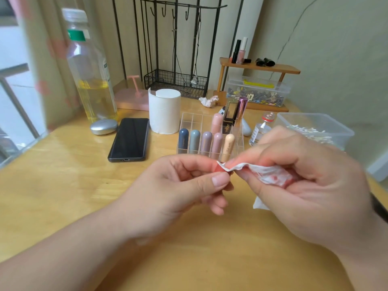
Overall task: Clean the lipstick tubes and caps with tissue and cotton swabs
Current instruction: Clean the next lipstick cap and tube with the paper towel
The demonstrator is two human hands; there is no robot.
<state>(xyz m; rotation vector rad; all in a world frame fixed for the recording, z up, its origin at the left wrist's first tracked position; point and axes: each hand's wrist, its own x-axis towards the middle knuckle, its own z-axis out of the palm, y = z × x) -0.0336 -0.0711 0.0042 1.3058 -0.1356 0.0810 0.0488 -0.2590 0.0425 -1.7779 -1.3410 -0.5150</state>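
Fingers [279, 153] of right hand [315, 185] round tissue [270, 175] — red-stained, left hand [174, 185] pinching end

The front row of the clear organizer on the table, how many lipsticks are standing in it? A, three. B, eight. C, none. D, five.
D: five lipsticks stand side by side in the front row of the organizer, from the dark blue lipstick at the left end to the peach lipstick at the right end.
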